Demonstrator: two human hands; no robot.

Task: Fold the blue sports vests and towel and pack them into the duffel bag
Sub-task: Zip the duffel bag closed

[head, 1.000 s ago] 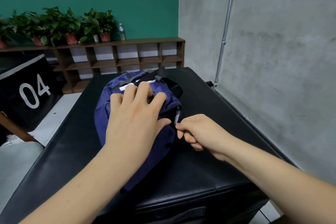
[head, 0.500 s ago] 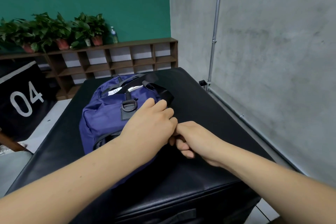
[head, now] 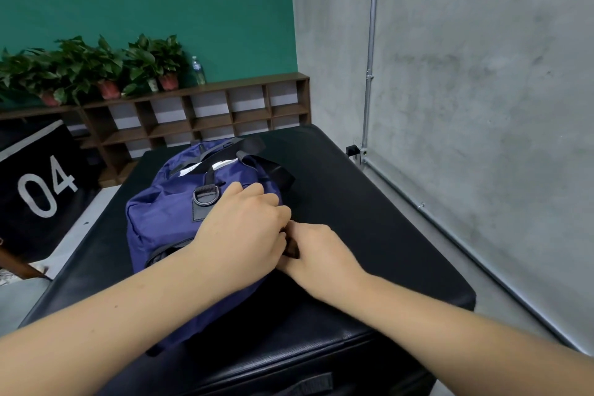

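At the centre of the frame, where both hands meet, we judge the chief risk to be a jammed zip, caused by loose fabric or packed contents catching as the dark tab [head: 292, 251], seemingly the zip pull, is drawn; the duffel bag [head: 167, 222] could also slide should the bracing hold slacken. It lies centre-left on the black table [head: 385, 235], beneath the left hand [head: 244, 235], whose fingers curl over and grip its near end, while the right hand [head: 324, 254], touching the left, pinches the tab just right of it. We see neither vests nor towel.

Bare black pad [head: 369, 219] right of duffel bag [head: 160, 219]; wall [head: 482, 106] beyond.
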